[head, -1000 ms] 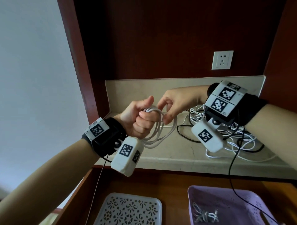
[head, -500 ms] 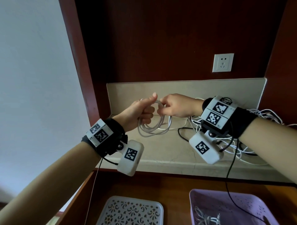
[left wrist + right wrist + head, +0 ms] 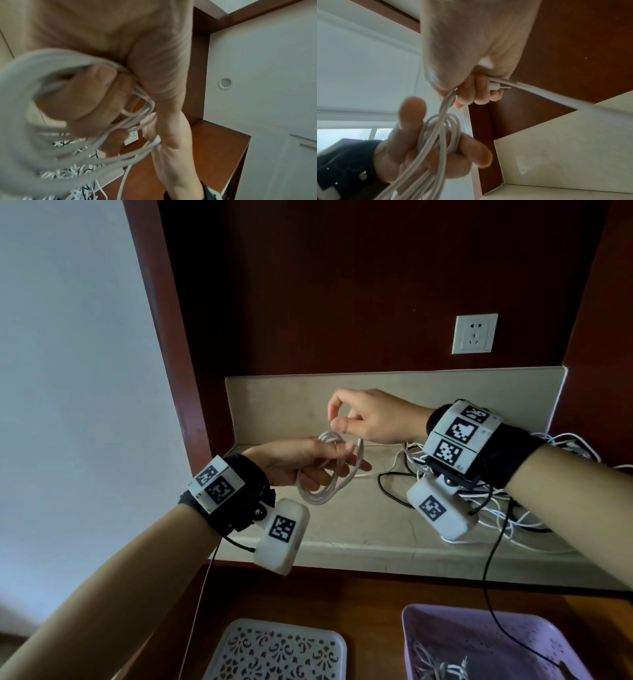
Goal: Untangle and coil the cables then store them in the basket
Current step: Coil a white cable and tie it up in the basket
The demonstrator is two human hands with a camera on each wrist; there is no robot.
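The coiling step is in hand: the left hand [image 3: 301,462] is holding a bundle of loops of thin white round cable [image 3: 322,484] above the pale stone table [image 3: 359,522], its grip closing on the top of the loops with thumb over them while some fingers are reaching out straight; the right hand [image 3: 370,419] is hovering just above, its grip pinching the free tail of the same cable, and the right wrist view is showing a small white plug end [image 3: 496,86] lying among its curled fingers; by my judgement the coil is nearly finished, and the next move is calling for wrapping or tucking that tail around the loops so that they are not springing apart, then lowering the bundle into the lilac perforated plastic basket [image 3: 445,621] below on the right, where one coiled white cable [image 3: 438,669] is already lying; a tangled heap of white and black cables [image 3: 513,508] is waiting on the table behind the right wrist; a white lattice-patterned plastic lid [image 3: 274,652] is lying beside the basket; a white wall socket [image 3: 474,333] is sitting on the dark wooden back panel; the black lead [image 3: 489,577] hanging from the right wrist camera is crossing over the basket and could be snagging the drop.
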